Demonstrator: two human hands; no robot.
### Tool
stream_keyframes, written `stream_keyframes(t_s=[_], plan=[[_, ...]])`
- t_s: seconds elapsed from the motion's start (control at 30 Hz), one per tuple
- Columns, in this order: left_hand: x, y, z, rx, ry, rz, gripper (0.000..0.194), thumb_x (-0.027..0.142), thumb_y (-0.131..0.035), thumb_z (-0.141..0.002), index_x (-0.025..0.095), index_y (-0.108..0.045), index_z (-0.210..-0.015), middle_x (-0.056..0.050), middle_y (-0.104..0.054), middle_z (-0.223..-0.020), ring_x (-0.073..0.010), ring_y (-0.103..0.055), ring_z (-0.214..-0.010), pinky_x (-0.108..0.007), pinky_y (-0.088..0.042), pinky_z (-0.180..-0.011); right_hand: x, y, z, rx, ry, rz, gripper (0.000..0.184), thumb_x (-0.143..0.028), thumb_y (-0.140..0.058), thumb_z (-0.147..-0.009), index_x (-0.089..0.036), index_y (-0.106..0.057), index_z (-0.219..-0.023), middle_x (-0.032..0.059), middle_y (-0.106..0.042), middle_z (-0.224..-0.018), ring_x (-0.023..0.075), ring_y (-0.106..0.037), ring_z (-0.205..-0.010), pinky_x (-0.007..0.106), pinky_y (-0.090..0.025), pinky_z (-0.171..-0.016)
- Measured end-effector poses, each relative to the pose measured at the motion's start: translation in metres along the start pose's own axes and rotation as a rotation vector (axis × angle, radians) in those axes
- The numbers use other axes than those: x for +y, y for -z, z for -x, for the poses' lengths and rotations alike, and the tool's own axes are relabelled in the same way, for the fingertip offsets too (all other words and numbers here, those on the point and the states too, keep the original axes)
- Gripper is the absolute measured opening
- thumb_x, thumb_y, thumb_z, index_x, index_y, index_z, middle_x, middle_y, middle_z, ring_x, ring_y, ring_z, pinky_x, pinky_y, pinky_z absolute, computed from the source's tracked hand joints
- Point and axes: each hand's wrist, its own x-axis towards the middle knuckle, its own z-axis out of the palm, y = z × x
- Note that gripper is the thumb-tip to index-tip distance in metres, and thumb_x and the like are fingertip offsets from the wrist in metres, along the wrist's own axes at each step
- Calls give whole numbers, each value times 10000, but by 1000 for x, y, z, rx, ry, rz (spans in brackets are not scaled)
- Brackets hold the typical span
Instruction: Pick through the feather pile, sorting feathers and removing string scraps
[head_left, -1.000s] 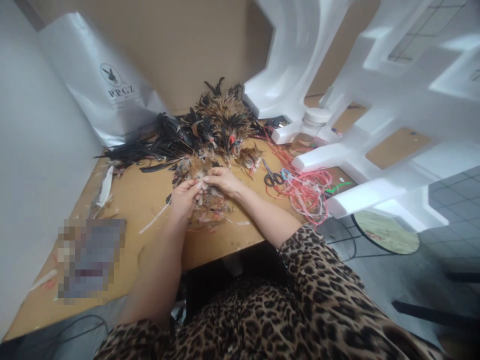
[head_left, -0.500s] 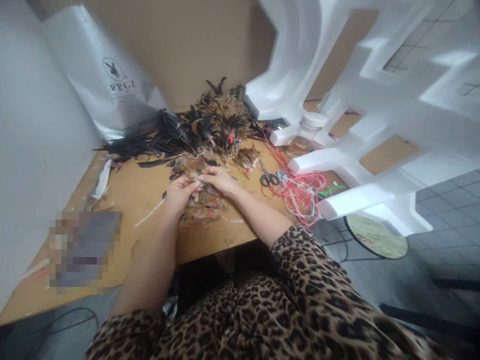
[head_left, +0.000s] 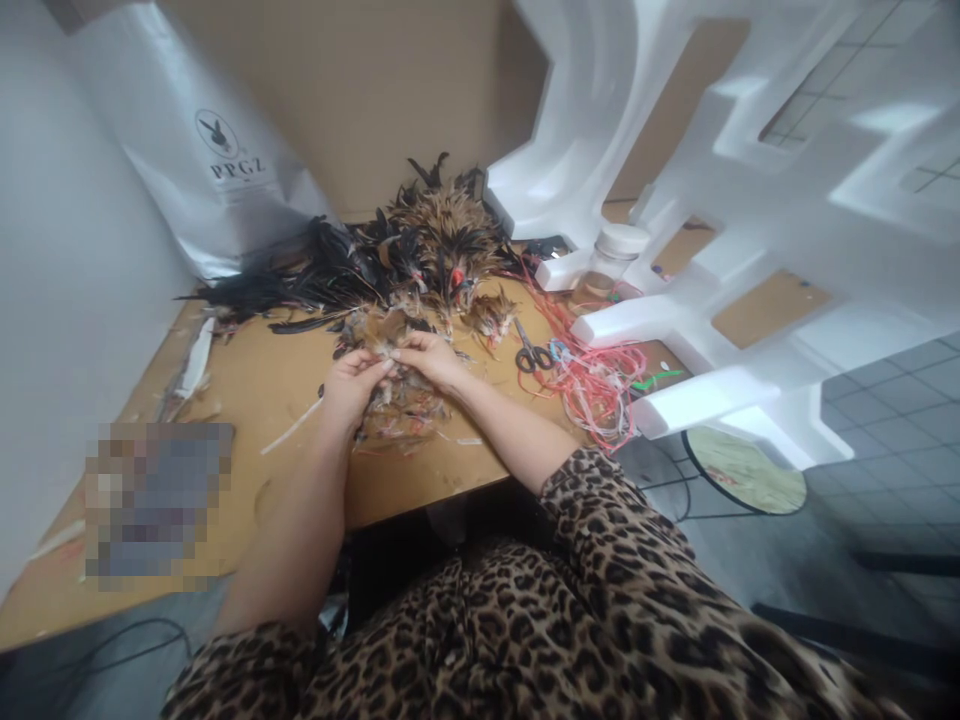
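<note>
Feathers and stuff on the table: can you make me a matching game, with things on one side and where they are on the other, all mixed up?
Things:
1. scissors
2. white bag
3. jar
4. small feather bunch

Places:
A. leaning on the wall, far left
B. between the fingertips of the left hand and right hand
C. beside the pink strings
D. tucked among the white foam blocks

Pairs: 1-C, 2-A, 3-D, 4-B

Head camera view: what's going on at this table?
A person in a leopard-print top has both hands together on a small tuft of brown feathers. The left hand and right hand pinch it above the brown wooden tabletop. A heap of black and tan feathers, black-handled scissors and tangled pink string lie nearby.
</note>
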Motion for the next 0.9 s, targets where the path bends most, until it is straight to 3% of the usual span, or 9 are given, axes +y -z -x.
stream_keyframes(t_s=[0.27,0.5,0.7,0.9], plan=[[2,2,1,-14,-8,33,243,262,-781,-554,139,-601,-661,-20,-641,-578,-91,-577,-499,-183,-448,-460,4,5,-1,-147,-199,-150,360,-381,-781,-554,-130,-564,-695,-2,-632,-576,57,-525,-494,174,-392,-496],[3,0,1,29,-10,-34,243,268,-768,-552,147,-573,-631,-6,-627,-550,-78,-520,-422,-195,-419,-420,2,-1,1,-3,15,41,306,-331,-777,-567,-130,-588,-698,-36,-595,-594,47,-504,-513,178,-383,-526],[-2,0,0,15,-29,-75,237,283,-759,-571,147,-593,-674,-9,-629,-569,-88,-545,-449,-196,-427,-437,-3,-3,3,23,18,136,334,-396,-755,-570,-138,-555,-639,-53,-539,-519,48,-452,-485,183,-344,-504],[2,-2,1,101,-28,-57,292,317,-739,-598,144,-645,-814,-33,-663,-693,-93,-585,-534,-182,-434,-451,-39,21,-2,168,73,180,266,-378,-685,-640,-146,-558,-666,-38,-561,-559,57,-460,-489,180,-322,-479]])
